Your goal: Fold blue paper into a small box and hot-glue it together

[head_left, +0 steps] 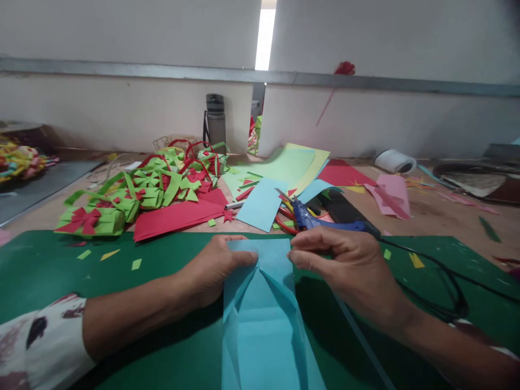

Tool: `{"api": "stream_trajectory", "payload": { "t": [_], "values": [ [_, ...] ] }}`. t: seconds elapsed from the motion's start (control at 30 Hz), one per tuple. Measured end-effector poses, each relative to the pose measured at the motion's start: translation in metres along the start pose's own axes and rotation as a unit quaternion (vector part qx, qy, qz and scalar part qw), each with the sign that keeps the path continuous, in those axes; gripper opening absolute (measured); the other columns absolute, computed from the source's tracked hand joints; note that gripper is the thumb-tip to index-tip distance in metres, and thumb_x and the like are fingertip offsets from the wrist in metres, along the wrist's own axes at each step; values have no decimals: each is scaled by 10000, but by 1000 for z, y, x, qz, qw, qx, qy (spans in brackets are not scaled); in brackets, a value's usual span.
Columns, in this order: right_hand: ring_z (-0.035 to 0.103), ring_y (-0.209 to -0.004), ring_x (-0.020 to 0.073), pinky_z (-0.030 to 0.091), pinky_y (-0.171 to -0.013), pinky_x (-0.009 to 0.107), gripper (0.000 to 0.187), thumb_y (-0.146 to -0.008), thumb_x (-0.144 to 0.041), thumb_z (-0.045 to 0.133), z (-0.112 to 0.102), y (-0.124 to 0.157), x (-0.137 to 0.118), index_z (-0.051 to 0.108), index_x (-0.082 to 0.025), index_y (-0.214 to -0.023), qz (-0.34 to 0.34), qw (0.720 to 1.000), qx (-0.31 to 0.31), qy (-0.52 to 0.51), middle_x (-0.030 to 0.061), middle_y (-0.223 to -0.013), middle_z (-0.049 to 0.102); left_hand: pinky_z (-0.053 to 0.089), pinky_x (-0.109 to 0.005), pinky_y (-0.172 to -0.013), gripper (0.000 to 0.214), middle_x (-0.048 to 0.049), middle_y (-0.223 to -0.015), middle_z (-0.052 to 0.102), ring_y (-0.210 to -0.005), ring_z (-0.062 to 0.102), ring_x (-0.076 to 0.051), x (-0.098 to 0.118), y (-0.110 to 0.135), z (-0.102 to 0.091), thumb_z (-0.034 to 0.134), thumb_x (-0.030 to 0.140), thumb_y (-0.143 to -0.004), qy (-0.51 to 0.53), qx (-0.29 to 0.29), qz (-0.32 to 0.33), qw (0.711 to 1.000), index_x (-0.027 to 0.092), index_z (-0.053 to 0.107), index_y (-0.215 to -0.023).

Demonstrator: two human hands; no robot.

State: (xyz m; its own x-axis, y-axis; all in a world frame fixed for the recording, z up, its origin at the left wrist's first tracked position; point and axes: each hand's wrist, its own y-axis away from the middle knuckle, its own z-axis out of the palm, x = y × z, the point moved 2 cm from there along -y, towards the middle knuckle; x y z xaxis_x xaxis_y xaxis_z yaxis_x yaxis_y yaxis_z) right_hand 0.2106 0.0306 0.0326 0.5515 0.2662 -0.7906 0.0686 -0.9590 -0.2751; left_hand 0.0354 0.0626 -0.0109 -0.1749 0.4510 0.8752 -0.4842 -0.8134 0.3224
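Observation:
A light blue sheet of paper (266, 336), creased and folded in flaps that meet near its top, stands over the green cutting mat (162, 346). My left hand (221, 265) grips its upper left edge, thumb lying across the front and fingers behind. At the upper right edge, my right hand (345, 265) is closed in a pinch, its thumb and fingertips on the paper's border. Just beyond the right hand lies a blue glue gun (303, 214), its cable running to the right.
Green paper bags with red bows (117, 203) are heaped at the left behind red sheets (179, 219). Loose blue paper (262, 203), green sheets (280, 165) and a dark bottle (215, 122) lie or stand farther back. Paper scraps (136, 264) dot the mat.

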Motion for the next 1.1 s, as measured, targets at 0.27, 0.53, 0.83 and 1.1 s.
{"api": "stream_trajectory", "payload": {
  "t": [0.27,0.53,0.83,1.1],
  "values": [
    [507,-1114,237,395,-915,362,391,-833,-153,486,-3,-1,-1,485,-131,-1223,-217,941,83,245,122,-1159,588,499,-383,-660,166,-1,-597,559,-588,593,-189,-2,-2,-1,678,135,-584,17,14,-9,1000,144,553,-693],
    [493,-545,121,317,-521,240,269,-821,-377,523,26,10,-9,585,-186,-642,8,948,-202,246,-11,-579,577,480,-322,-580,120,13,-582,532,-605,603,-212,-2,1,1,628,179,-601,-33,12,-7,999,161,515,-638],
    [354,-484,86,214,-478,238,200,-732,-150,486,30,-6,-7,544,-163,-541,23,929,-249,271,-28,-493,443,481,-313,-592,98,12,-579,543,-601,608,-205,-6,2,1,600,157,-588,-38,14,-16,999,162,534,-661],
    [340,-484,80,200,-476,239,172,-702,-133,497,30,-5,-7,538,-161,-537,17,931,-246,268,-38,-488,431,489,-334,-582,120,23,-539,528,-549,588,-190,-9,2,-1,637,143,-568,-47,25,-2,999,154,533,-626]
  ]
}}
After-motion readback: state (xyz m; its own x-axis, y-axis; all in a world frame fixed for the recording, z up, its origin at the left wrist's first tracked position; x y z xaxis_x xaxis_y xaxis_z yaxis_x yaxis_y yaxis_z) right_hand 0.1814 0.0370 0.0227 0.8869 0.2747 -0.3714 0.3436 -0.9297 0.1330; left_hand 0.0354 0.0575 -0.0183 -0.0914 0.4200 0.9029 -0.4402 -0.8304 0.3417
